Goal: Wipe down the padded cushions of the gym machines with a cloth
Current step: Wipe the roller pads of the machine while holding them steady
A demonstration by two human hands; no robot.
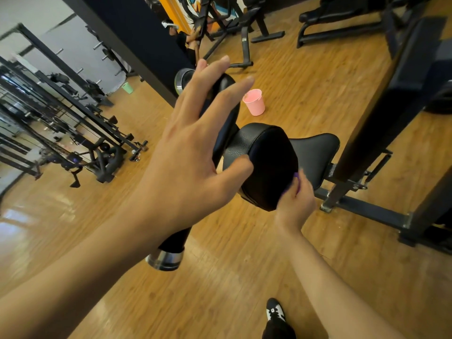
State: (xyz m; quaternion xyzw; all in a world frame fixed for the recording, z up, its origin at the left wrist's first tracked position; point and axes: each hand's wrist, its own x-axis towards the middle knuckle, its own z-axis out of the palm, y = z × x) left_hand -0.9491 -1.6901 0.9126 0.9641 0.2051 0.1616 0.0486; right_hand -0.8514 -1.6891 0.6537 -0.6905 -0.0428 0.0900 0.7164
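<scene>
The left hand (193, 148) is raised in front of the machine with its fingers spread and straight, holding nothing; its thumb lies at the edge of the black padded cushion (269, 162). The right hand (297, 201) curls round a purple cloth (297, 182), pressing it to the cushion's lower right edge; only a sliver of cloth shows. A second black pad (315, 155) sits just behind the cushion. A padded roller with a chrome end cap (168, 258) runs beneath the left hand. 1 pink bucket (254, 102) stands on the wooden floor (220, 277) beyond.
</scene>
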